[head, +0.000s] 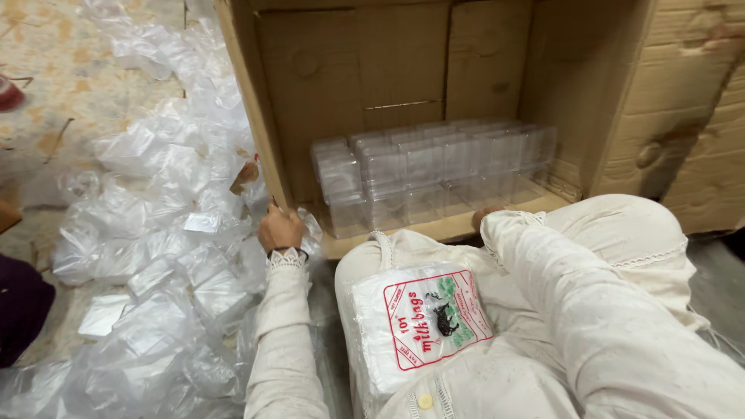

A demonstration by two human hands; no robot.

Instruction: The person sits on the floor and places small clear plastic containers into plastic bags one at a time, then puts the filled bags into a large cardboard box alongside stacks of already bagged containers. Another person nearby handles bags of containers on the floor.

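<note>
Left hand [280, 230]: I see it curled, fingers drawn together, at the lower left corner of the cardboard carton [250, 93], touching the carton's side flap edge and a crumpled clear plastic bag [312, 230]; whether it pinches the bag I cannot tell. Right hand [482, 216]: mostly hidden behind my cream sleeve [590, 310], only a small part showing at the carton's front lip; I cannot tell how far it is open.

Carton: lying on its side, mouth toward me, holding clear plastic boxes [434, 174] packed in touching rows along its bottom, stacked two high.

Lap: one flat pack of white bags [419, 322] with a red-bordered label, resting on my knees.

Floor, left of the carton: a heap of bagged clear boxes [163, 256] and loose transparent wrap.
</note>
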